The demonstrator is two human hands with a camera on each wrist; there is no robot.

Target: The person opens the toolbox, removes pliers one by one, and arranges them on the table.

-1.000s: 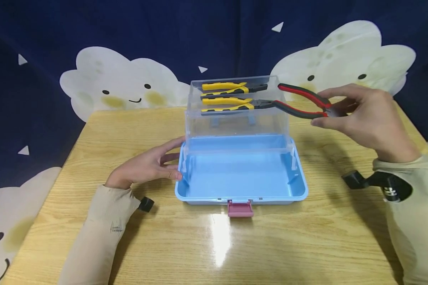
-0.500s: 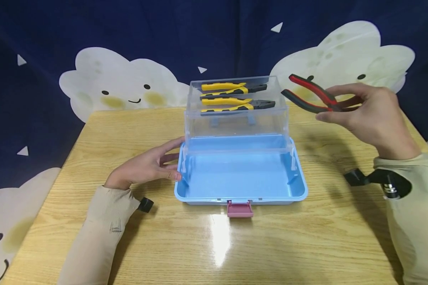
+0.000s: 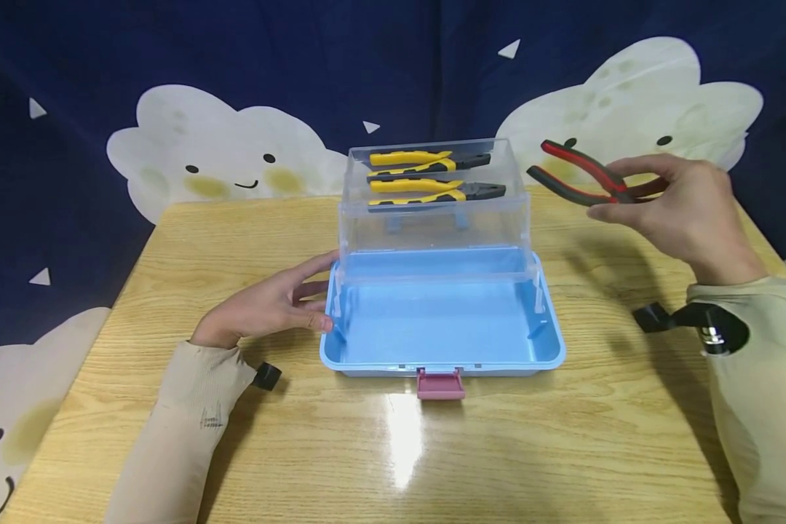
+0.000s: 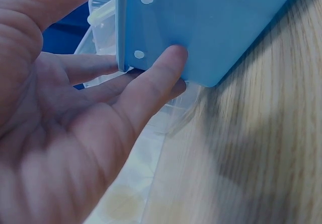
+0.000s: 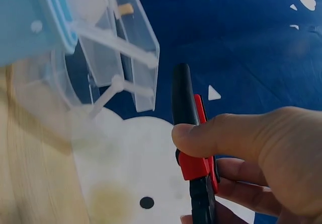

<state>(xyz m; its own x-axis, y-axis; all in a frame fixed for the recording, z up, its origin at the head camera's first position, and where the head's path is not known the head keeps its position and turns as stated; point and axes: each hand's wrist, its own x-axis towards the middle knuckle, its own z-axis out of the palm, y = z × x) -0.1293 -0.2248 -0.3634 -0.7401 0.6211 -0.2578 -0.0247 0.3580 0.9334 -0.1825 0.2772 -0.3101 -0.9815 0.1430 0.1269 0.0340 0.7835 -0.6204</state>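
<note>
A pair of pliers (image 3: 583, 175) with red-and-black handles is pinched near its head by my right hand (image 3: 684, 204), handles spread toward the left. It is up in the air, right of the toolbox; in the right wrist view, thumb and fingers grip the pliers (image 5: 193, 166). My left hand (image 3: 268, 302) rests against the left side of the light blue toolbox (image 3: 439, 324), fingers fairly straight. A fingertip touches the blue side wall (image 4: 221, 22) in the left wrist view. Two yellow-and-black pliers, the rear one (image 3: 426, 160) and front one (image 3: 439, 191), lie in the clear raised tray (image 3: 517, 185).
The toolbox stands unfolded on the wooden table (image 3: 288, 437), its pink latch (image 3: 440, 384) hanging at the front. Clear link arms (image 5: 118, 45) join tray and base. A dark blue curtain (image 3: 301, 51) with cloud prints hangs behind the table.
My right hand has drawn the red-and-black pliers right, away from the tray, and their handles have tilted upward. The left hand and toolbox have stayed put.
</note>
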